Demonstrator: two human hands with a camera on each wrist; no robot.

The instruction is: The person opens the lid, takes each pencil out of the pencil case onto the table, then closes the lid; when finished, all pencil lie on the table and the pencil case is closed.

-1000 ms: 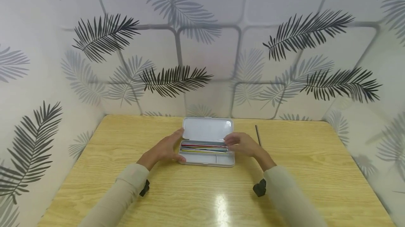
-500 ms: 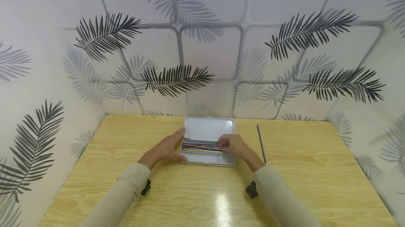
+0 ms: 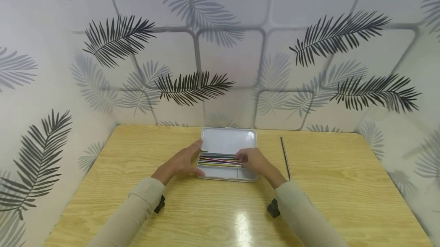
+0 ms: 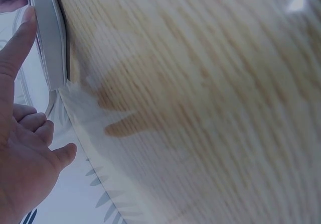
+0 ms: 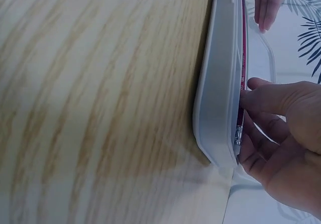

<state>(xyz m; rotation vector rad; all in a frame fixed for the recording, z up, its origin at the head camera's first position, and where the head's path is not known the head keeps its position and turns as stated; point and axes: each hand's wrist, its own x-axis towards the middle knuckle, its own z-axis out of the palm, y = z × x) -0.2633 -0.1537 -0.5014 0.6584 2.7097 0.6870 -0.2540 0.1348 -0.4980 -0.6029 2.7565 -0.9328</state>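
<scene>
A white pencil case (image 3: 227,179) lies on the table with its lid (image 3: 228,140) folded back. Several pencils (image 3: 216,161) in different colours lie in its rear compartment. My left hand (image 3: 183,162) spans the case's left end, thumb at the near corner and fingers by the lid's edge. In the left wrist view the thumb (image 4: 19,38) touches the case wall (image 4: 51,38). My right hand (image 3: 253,160) reaches into the right end and pinches a dark red pencil (image 5: 243,78) near its metal-banded end. The fingers behind the pencil are partly hidden.
A thin dark rod (image 3: 286,159) lies on the wooden table (image 3: 213,212) right of the case, close to the right forearm. Behind the table stands a wall (image 3: 227,59) with a leaf pattern.
My right hand has shifted left from the case's right edge onto the pencils, and the pencils have shifted about. The left hand stays in place.
</scene>
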